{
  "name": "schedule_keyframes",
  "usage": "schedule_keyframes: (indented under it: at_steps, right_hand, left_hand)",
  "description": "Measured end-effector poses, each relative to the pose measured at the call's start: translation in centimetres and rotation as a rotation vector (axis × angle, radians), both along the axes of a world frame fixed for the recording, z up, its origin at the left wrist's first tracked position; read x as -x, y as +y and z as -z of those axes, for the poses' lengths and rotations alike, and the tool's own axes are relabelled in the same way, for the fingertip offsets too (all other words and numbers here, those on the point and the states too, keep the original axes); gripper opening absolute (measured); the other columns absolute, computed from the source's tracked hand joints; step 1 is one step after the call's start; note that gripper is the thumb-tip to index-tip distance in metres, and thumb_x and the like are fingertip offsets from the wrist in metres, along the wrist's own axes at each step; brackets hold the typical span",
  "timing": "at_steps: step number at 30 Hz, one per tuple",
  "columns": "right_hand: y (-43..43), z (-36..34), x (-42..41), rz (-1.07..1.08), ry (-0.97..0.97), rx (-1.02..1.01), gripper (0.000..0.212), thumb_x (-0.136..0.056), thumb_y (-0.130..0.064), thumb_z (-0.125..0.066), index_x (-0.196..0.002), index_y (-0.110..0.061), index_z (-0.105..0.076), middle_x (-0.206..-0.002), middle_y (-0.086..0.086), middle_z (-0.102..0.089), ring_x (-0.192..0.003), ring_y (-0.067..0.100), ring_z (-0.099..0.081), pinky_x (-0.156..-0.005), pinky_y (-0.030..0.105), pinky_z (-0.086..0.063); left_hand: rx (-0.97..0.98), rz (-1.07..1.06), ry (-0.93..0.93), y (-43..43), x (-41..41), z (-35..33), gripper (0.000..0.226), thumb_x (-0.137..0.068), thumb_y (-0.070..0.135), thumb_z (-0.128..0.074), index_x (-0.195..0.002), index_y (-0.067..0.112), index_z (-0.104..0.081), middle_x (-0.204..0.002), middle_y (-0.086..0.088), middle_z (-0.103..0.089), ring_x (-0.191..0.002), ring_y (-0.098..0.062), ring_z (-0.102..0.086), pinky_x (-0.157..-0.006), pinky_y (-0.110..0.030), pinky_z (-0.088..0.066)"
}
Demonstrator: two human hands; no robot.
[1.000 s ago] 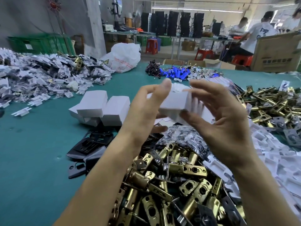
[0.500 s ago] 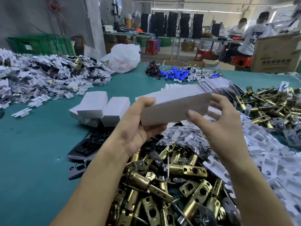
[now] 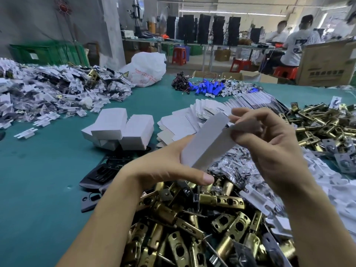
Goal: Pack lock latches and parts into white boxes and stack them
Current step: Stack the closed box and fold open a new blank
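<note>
White card, a flat box (image 3: 206, 143), hangs tilted over the near heap of brass latches (image 3: 192, 228). The left hand (image 3: 167, 166) grips its near end and the right hand (image 3: 269, 143) pinches its far flap. Farther left, closed white boxes (image 3: 123, 130) sit stacked on the teal table (image 3: 38, 189).

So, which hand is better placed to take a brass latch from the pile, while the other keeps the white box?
Probably the right hand: it only pinches the top end of the white box, while the left hand grips its lower end. The brass latches lie directly below.
</note>
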State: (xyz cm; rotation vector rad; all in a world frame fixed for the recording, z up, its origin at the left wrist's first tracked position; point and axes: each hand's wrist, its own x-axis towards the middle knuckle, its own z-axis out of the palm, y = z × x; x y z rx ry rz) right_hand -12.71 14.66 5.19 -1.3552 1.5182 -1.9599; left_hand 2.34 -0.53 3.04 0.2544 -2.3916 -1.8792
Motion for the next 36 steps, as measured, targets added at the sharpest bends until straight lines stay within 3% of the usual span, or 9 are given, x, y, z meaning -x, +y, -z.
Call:
schedule_keyframes:
  at_steps: [6, 9, 13, 17, 21, 25, 28, 30, 36]
  right_hand:
    - [-0.6, -0.2, -1.2, -0.107, 0.052, -0.048, 0.031, -0.075, -0.004, -0.056, -0.070, -0.034, -0.063, -0.127, -0.016, -0.057, -0.134, 0.008, -0.046, -0.097, 0.040, -0.051]
    - [-0.9, 0.0, -1.4, -0.021, -0.006, -0.052, 0.035, -0.090, -0.005, -0.053, -0.100, -0.038, -0.058, -0.124, -0.023, -0.058, -0.112, 0.001, -0.061, -0.090, 0.042, -0.058]
    - [-1.0, 0.3, -1.0, -0.081, -0.123, -0.229, 0.066, -0.079, -0.027, -0.063, -0.135, -0.051, -0.038, -0.132, 0.000, -0.057, -0.100, 0.018, -0.070, -0.083, 0.045, -0.059]
    - [-1.8, 0.9, -2.5, -0.155, 0.103, -0.308, 0.029, -0.068, -0.044, -0.073, -0.094, -0.039, -0.061, -0.096, 0.000, -0.073, -0.089, 0.021, -0.073, -0.073, 0.040, -0.061]
    - [-2.7, 1.7, -3.7, 0.058, 0.139, -0.248, 0.032, -0.070, -0.043, -0.074, -0.084, -0.026, -0.051, -0.093, 0.010, -0.067, -0.091, 0.028, -0.069, -0.080, 0.055, -0.055]
    - [-2.1, 1.3, -2.5, 0.062, 0.089, -0.285, 0.033, -0.069, -0.031, -0.062, -0.098, -0.024, -0.050, -0.095, 0.012, -0.065, -0.088, 0.035, -0.065, -0.076, 0.057, -0.055]
    - [-1.4, 1.1, -1.0, -0.063, 0.028, -0.297, 0.046, -0.068, -0.016, -0.056, -0.113, -0.019, -0.049, -0.086, -0.011, -0.070, -0.078, 0.014, -0.070, -0.059, 0.030, -0.059]
    - [-1.0, 1.2, -0.5, -0.140, 0.002, -0.308, 0.047, -0.070, -0.012, -0.054, -0.117, -0.016, -0.051, -0.092, -0.011, -0.072, -0.081, 0.008, -0.070, -0.061, 0.025, -0.057]
    - [-1.5, 1.3, -1.7, -0.175, 0.043, -0.306, 0.052, -0.072, -0.013, -0.050, -0.117, -0.039, -0.046, -0.107, -0.006, -0.068, -0.096, 0.016, -0.066, -0.079, 0.038, -0.059]
  left_hand:
    - [-0.038, -0.047, 0.112, 0.2, 0.5, 0.0, 0.086, -0.064, 0.038, -0.085, -0.142, 0.035, -0.050, -0.130, 0.008, -0.065, -0.117, -0.012, -0.063, -0.093, -0.031, -0.050]
    - [0.056, -0.243, 0.148, 0.4, 0.7, 0.1, 0.073, -0.054, 0.045, -0.090, -0.122, 0.039, -0.062, -0.106, 0.016, -0.069, -0.096, -0.004, -0.066, -0.078, -0.026, -0.051]
    - [0.203, -0.561, 0.281, 1.2, 1.4, 0.2, 0.084, -0.049, 0.039, -0.099, -0.116, 0.037, -0.048, -0.111, 0.017, -0.062, -0.098, 0.004, -0.061, -0.082, -0.026, -0.052]
    - [0.262, -0.668, 0.400, 2.4, 2.0, 0.1, 0.077, -0.056, 0.051, -0.082, -0.107, 0.029, -0.028, -0.094, 0.005, -0.063, -0.076, 0.000, -0.063, -0.068, -0.029, -0.058]
    - [0.447, -0.740, 0.390, 3.5, 2.6, 0.3, 0.069, -0.062, 0.042, -0.073, -0.104, 0.038, -0.019, -0.085, 0.008, -0.057, -0.063, -0.001, -0.055, -0.051, -0.018, -0.046]
    - [0.370, -0.578, 0.309, 3.0, 2.1, 0.3, 0.077, -0.057, 0.048, -0.085, -0.116, 0.047, -0.036, -0.102, 0.016, -0.063, -0.086, 0.006, -0.063, -0.064, -0.013, -0.051]
    - [0.154, -0.421, 0.266, 1.5, 1.3, -0.1, 0.067, -0.061, 0.039, -0.091, -0.119, 0.031, -0.058, -0.111, 0.006, -0.071, -0.097, -0.012, -0.071, -0.081, -0.038, -0.061]
    - [-0.020, -0.228, 0.227, 0.8, 0.7, 0.0, 0.057, -0.067, 0.034, -0.087, -0.119, 0.025, -0.066, -0.110, -0.001, -0.074, -0.099, -0.017, -0.072, -0.081, -0.034, -0.061]
    - [-0.172, 0.172, 0.203, 0.5, 0.1, 0.1, 0.046, -0.082, 0.022, -0.064, -0.128, 0.017, -0.061, -0.122, -0.002, -0.065, -0.108, -0.015, -0.061, -0.086, -0.039, -0.051]
